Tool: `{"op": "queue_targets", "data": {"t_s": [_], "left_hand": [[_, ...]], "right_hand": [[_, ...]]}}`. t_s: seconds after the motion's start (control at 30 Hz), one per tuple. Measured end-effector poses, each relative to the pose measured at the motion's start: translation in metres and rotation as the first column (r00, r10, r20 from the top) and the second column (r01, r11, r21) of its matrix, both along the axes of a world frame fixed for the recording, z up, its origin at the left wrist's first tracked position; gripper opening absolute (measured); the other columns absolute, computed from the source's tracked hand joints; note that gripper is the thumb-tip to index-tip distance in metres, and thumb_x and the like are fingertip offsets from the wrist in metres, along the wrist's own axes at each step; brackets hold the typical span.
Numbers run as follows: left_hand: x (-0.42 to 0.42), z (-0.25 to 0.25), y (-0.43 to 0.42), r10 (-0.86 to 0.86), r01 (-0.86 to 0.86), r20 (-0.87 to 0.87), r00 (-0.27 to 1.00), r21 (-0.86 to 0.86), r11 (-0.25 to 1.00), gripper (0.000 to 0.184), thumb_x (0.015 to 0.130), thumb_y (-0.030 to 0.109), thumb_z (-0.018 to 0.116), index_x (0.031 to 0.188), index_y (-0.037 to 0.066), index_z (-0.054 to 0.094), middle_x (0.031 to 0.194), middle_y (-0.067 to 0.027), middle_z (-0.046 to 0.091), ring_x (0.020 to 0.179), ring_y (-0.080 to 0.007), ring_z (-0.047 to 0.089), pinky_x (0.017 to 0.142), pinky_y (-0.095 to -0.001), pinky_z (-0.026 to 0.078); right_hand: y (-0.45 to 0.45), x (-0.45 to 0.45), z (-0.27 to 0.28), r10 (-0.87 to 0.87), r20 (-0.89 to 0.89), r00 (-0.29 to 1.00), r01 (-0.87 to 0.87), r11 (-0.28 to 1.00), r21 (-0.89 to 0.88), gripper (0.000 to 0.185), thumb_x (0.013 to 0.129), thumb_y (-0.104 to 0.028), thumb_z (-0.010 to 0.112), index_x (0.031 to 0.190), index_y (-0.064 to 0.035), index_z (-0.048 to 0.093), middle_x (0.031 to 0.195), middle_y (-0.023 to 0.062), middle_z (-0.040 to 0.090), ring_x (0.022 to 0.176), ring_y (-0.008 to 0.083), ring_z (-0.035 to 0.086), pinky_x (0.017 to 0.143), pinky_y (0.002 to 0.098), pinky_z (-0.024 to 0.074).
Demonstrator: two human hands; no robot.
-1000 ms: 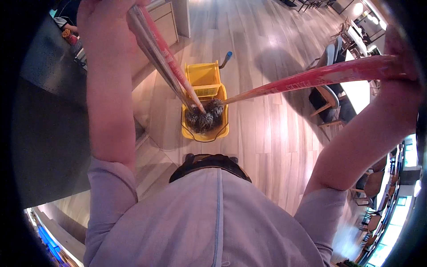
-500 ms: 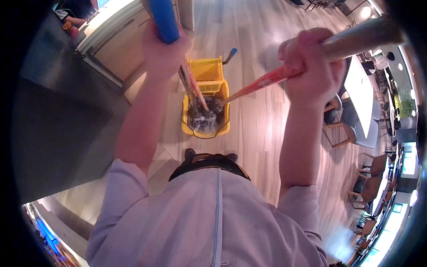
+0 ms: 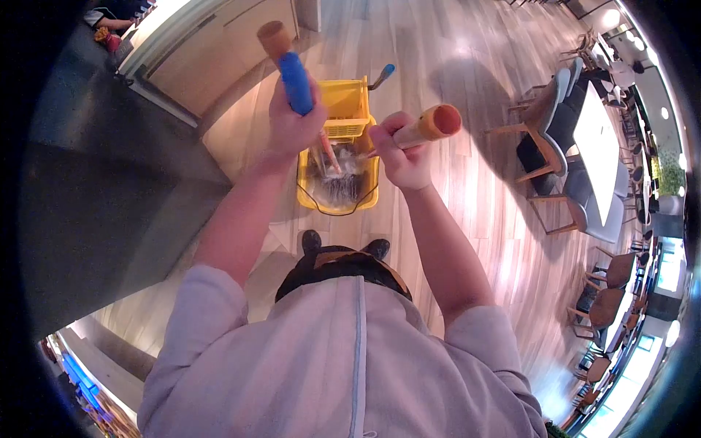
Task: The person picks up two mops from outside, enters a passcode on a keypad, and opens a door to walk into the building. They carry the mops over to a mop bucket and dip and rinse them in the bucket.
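Observation:
My left hand (image 3: 294,120) is wrapped round mop handles, one with a blue grip (image 3: 295,82) and one with a wooden-coloured end (image 3: 274,39). A pale handle with an orange end (image 3: 440,121) is in my right hand (image 3: 401,157). The handles slant down into a yellow mop bucket (image 3: 374,191) in front of my feet. Inside it, grey mop heads (image 3: 337,188) look wet and blurred. The yellow wringer (image 3: 345,96), with a blue-tipped lever (image 3: 388,71), sits on the bucket's far side.
A dark surface (image 3: 124,197) and a pale counter front (image 3: 226,62) are on the left. Chairs (image 3: 544,120) and a white table (image 3: 596,153) stand on the right. Part of a person (image 3: 109,23) shows at the top left. My shoes (image 3: 376,249) are below the bucket.
Both hands have come down and inward towards the bucket, bringing the handle tops into view. The mop heads have shifted in the bucket, where the water looks more stirred.

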State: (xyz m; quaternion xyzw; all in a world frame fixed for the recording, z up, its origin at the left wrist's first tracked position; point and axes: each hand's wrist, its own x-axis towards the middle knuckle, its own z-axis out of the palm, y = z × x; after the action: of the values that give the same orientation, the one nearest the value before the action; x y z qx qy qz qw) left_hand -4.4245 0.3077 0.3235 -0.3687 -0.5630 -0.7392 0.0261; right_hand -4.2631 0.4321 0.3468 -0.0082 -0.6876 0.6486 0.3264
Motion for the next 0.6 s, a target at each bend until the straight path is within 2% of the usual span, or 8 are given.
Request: {"op": "queue_targets", "data": {"t_s": [0.13,0.2,0.27,0.43,0.47,0.53,0.57,0.6], "left_hand": [[-0.006,-0.003,-0.034,0.018,-0.018,0.04,0.999,0.018,1.0,0.034,0.074,-0.013,0.056,0.094,0.011,0.043,0.083,0.0012,0.048,0.073,-0.0086,0.051,0.068,-0.025,0.046],[0.014,0.027,-0.056,-0.067,0.065,0.19,0.979,0.018,0.998,0.036,0.072,-0.014,0.056,0.094,0.011,0.043,0.081,0.0014,0.048,0.073,-0.0084,0.05,0.068,-0.0254,0.046],[0.043,0.057,-0.064,-0.062,0.047,0.24,0.969,0.067,0.997,0.035,0.071,-0.013,0.057,0.092,0.011,0.044,0.08,0.0015,0.048,0.072,-0.0083,0.05,0.067,-0.0246,0.045],[0.079,0.142,-0.082,-0.021,0.022,-0.019,1.0,0.068,0.997,0.037,0.066,-0.009,0.062,0.094,0.01,0.047,0.08,0.0005,0.05,0.072,-0.0101,0.052,0.065,-0.0266,0.046],[0.087,0.161,-0.082,-0.112,0.053,0.2,0.973,0.281,0.958,0.039,0.064,-0.008,0.063,0.097,0.008,0.049,0.08,0.0,0.05,0.072,-0.0112,0.052,0.065,-0.0272,0.046],[0.098,0.199,-0.088,-0.092,0.009,0.221,0.971,0.35,0.937,0.044,0.062,-0.008,0.064,0.103,0.005,0.052,0.08,-0.0012,0.052,0.072,-0.0133,0.054,0.066,-0.0278,0.047],[0.098,0.22,-0.096,0.04,-0.045,0.029,0.999,0.221,0.974,0.046,0.062,-0.008,0.064,0.106,0.003,0.053,0.08,-0.0017,0.053,0.072,-0.0144,0.054,0.067,-0.028,0.047],[0.098,0.241,-0.103,0.047,-0.039,-0.025,0.999,0.265,0.963,0.048,0.061,-0.009,0.062,0.107,0.001,0.054,0.079,-0.0027,0.053,0.073,-0.0152,0.055,0.068,-0.0284,0.046]], "right_hand": [[-0.004,-0.008,-0.014,-0.061,0.009,0.998,0.061,0.997,-0.039,0.012,0.084,-0.001,0.064,0.08,-0.0061,0.053,0.075,-0.0006,0.055,0.066,0.0071,0.052,0.057,0.0236,0.0437],[-0.007,0.0,0.009,-0.093,-0.023,0.995,0.093,0.996,-0.002,0.014,0.082,-0.001,0.065,0.08,-0.0066,0.053,0.075,-0.0008,0.057,0.064,0.0071,0.053,0.056,0.0229,0.0418],[-0.012,0.02,0.052,-0.043,-0.133,0.99,0.003,0.958,-0.287,0.013,0.082,0.001,0.065,0.079,-0.0058,0.054,0.074,0.0011,0.058,0.063,0.0087,0.055,0.055,0.0239,0.0433],[-0.025,0.078,0.192,-0.126,-0.281,0.951,0.097,0.988,-0.117,0.003,0.082,-0.002,0.061,0.08,-0.0004,0.059,0.068,0.0091,0.061,0.053,0.0134,0.055,0.051,0.0274,0.0463],[-0.028,0.087,0.206,-0.136,-0.356,0.924,0.099,0.988,-0.121,0.004,0.082,-0.003,0.061,0.08,-0.0007,0.06,0.066,0.0084,0.06,0.05,0.0136,0.054,0.049,0.028,0.0466],[-0.025,0.112,0.243,-0.1,-0.46,0.882,0.092,0.995,-0.041,0.008,0.084,-0.007,0.06,0.078,-0.0019,0.061,0.06,0.0055,0.057,0.045,0.0138,0.052,0.046,0.029,0.047],[-0.015,0.13,0.268,-0.1,-0.457,0.884,0.099,0.995,-0.026,0.011,0.084,-0.011,0.061,0.076,-0.0038,0.058,0.058,0.0034,0.049,0.048,0.0152,0.047,0.055,0.0352,0.0474],[-0.005,0.148,0.293,-0.099,-0.455,0.885,0.105,0.994,-0.012,0.015,0.083,-0.016,0.061,0.074,-0.0058,0.054,0.057,0.0013,0.042,0.051,0.0166,0.043,0.065,0.0414,0.0478]]}}
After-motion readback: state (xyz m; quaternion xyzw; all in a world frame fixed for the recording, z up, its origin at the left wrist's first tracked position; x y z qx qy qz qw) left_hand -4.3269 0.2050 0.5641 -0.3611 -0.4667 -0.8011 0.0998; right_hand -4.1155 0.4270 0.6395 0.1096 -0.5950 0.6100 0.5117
